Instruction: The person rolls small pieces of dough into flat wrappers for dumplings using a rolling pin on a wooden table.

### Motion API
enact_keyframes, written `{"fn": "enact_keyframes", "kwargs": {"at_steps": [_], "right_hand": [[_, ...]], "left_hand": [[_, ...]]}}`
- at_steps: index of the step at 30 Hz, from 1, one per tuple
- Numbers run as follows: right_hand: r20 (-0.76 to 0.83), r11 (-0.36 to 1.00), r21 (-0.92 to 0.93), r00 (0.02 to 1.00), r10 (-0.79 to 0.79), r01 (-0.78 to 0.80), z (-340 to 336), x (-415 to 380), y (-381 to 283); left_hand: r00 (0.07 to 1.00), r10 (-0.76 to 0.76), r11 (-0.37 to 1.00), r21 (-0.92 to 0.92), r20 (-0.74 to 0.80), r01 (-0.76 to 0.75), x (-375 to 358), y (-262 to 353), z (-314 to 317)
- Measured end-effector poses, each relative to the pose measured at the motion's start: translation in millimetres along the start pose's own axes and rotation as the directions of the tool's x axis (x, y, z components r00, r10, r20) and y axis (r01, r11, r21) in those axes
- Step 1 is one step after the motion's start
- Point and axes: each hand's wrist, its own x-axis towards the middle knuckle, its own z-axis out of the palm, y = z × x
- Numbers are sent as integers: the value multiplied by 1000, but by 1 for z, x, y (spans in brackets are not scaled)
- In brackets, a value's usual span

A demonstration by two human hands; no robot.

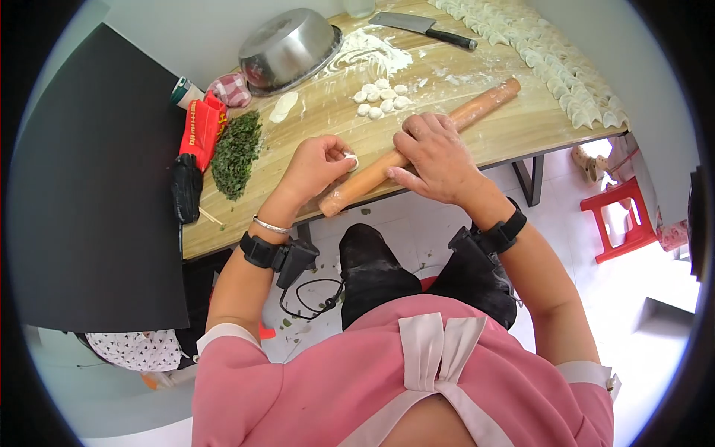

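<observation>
My left hand [319,165] pinches a small white piece of dough [351,161] at the near end of a wooden rolling pin [488,103]. The pin lies diagonally over the wooden table [298,123], its lower left end near the front edge. My right hand [434,155] is on the middle of the pin, fingers over its far side and thumb on the near side. Beyond the pin sits a cluster of several small dough pieces [381,97]. A flat dough wrapper [284,107] lies to the left of them.
An upturned metal bowl [287,48], spilled flour [372,51] and a cleaver [417,27] are at the back. Rows of dumplings [551,63] line the right. Chopped greens [237,153] and a red package [199,134] lie left. A red stool [622,216] stands on the floor.
</observation>
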Motion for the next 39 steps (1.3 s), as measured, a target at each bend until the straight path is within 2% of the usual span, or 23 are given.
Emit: {"fn": "enact_keyframes", "kwargs": {"at_steps": [1, 5, 7, 8, 10, 11, 13, 14, 16, 18, 20, 23, 25, 27, 29, 30, 32, 34, 35, 37, 39], "right_hand": [[11, 1000, 0, 1000, -1, 1, -1, 1, -1], [115, 999, 30, 993, 31, -34, 2, 17, -2], [49, 997, 48, 997, -59, 57, 14, 32, -2], [50, 997, 47, 997, -56, 54, 20, 41, -3], [225, 997, 71, 974, -16, 0, 27, 61, -5], [226, 997, 73, 974, -15, -1, 29, 70, -6], [350, 977, 85, 924, 155, -196, 34, 87, -5], [352, 977, 88, 923, 153, -196, 40, 94, -1], [217, 973, 160, 967, 130, -167, 57, 101, 7], [239, 968, 160, 959, 152, -193, 64, 107, 11], [135, 960, 133, 964, 230, -248, 70, 110, 10], [177, 946, 132, 946, 272, -296, 71, 104, 8], [201, 939, 129, 935, 291, -320, 57, 93, 1], [228, 930, 127, 923, 310, -344, 47, 77, -5], [46, 970, 110, 976, 212, -215, 47, 57, -4], [45, 971, 109, 977, 210, -214, 41, 45, -7], [-77, 997, -14, 994, 79, -80, 27, 27, -15], [-64, 994, -38, 993, 98, -100, 19, 23, -19], [-48, 991, -59, 992, 120, -123, 18, 21, -20], [-20, 989, -18, 989, 146, -146, 25, 27, -18], [4, 986, 21, 986, 166, -166, 30, 44, -16]], "left_hand": [[999, 54, 978, 200, 0, -53, 1, 0, -1], [999, 33, 975, 218, 40, -40, 3, 9, -6], [983, -154, 985, 98, 100, 144, 7, 13, -9], [983, -153, 985, 99, 103, 143, 9, 16, -11], [983, -151, 972, 198, 102, 128, 13, 18, -14], [983, -153, 972, 198, 103, 130, 16, 17, -16], [987, 7, 936, 346, 159, -63, 22, 11, -22], [987, 4, 936, 346, 158, -59, 25, 9, -25], [979, -10, 936, 346, 206, -63, 29, 5, -27], [976, -20, 952, 303, 216, -47, 31, 2, -29], [974, -27, 966, 257, 225, -32, 33, 1, -31], [967, -21, 956, 287, 254, -55, 31, 5, -31], [965, 0, 984, 172, 261, -46, 29, 6, -27], [963, 32, 975, 202, 267, -88, 28, 4, -25], [960, 62, 964, 234, 274, -129, 26, 4, -22], [972, 41, 972, 218, 230, -93, 24, 6, -19], [983, 24, 978, 201, 183, -61, 17, 7, -12], [996, -88, 996, 26, -1, 88, 8, 4, -5], [996, -90, 996, 26, 1, 90, 7, 4, -4], [1000, -22, 969, 247, -16, 25, 5, 3, -5], [1000, -29, 969, 244, -3, 29, 5, 5, -7]]}}
